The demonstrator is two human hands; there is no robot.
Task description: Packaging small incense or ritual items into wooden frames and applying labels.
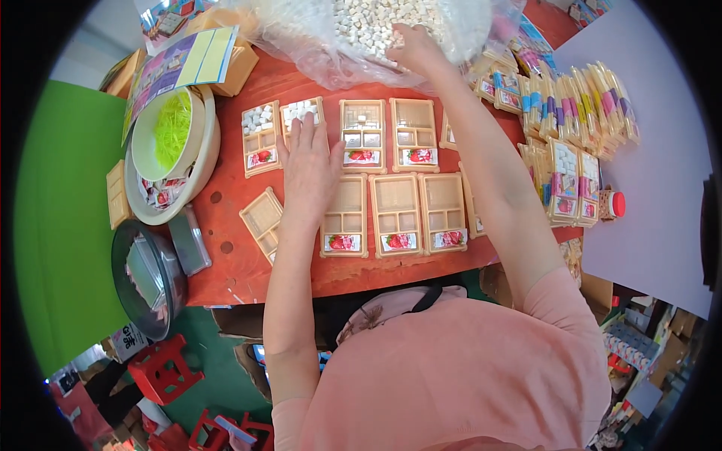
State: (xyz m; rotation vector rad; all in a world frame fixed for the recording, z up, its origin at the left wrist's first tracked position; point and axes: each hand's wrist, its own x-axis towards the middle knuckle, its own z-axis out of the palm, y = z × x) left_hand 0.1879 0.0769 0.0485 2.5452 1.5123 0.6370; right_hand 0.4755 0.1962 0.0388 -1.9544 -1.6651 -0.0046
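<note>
My left hand (310, 165) lies with fingers stretched over a tan divided tray (319, 104) of small white cubes, its fingertips at the cubes. Another tray (260, 120) to its left holds white cubes and a strawberry-printed sachet. My right hand (418, 51) reaches into a clear plastic bag (293, 37) at the far side, thumb and forefinger apart among a heap of white cubes (368, 26). Right of my left hand, a tray (362, 105) has a white piece in its large compartment. More trays (395, 195) with sachets stand nearer me.
At left, a white bowl (170, 105) of green shreds sits in a larger basin (213, 143). Below it stands a dark clear bowl (177, 278) of packets. Packed trays (564, 180) and stacked packs (602, 105) crowd the right side, by a red-lidded jar (618, 204). A tilted tray (263, 219) lies near my left forearm.
</note>
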